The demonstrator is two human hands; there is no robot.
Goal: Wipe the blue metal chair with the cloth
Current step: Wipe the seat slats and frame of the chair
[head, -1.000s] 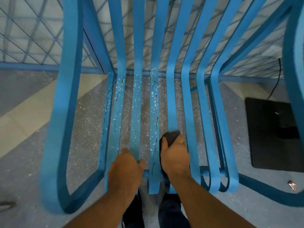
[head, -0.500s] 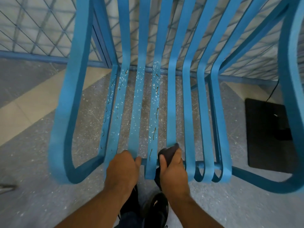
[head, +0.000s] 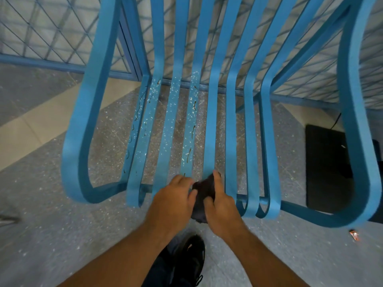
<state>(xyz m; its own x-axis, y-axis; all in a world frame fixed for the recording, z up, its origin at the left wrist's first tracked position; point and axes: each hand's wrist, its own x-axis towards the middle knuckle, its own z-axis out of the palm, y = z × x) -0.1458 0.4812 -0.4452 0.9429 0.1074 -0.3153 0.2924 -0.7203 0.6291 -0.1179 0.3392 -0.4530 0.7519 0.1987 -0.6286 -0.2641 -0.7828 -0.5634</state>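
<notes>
Left hand [head: 172, 201], right hand [head: 221, 206] pinch cloth [head: 204, 189] at chair's [head: 83, 121] near edge; slats [head: 209, 131] run near-to-far; speckled grey floor [head: 51, 224].

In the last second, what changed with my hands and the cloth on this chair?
The right hand drew the cloth back along its slat to the front edge of the blue chair. The left hand slid right from its slat and now grips the cloth too, thumb on it. Unchanged: the right hand's grip, and the pale specks on the left slats.
</notes>
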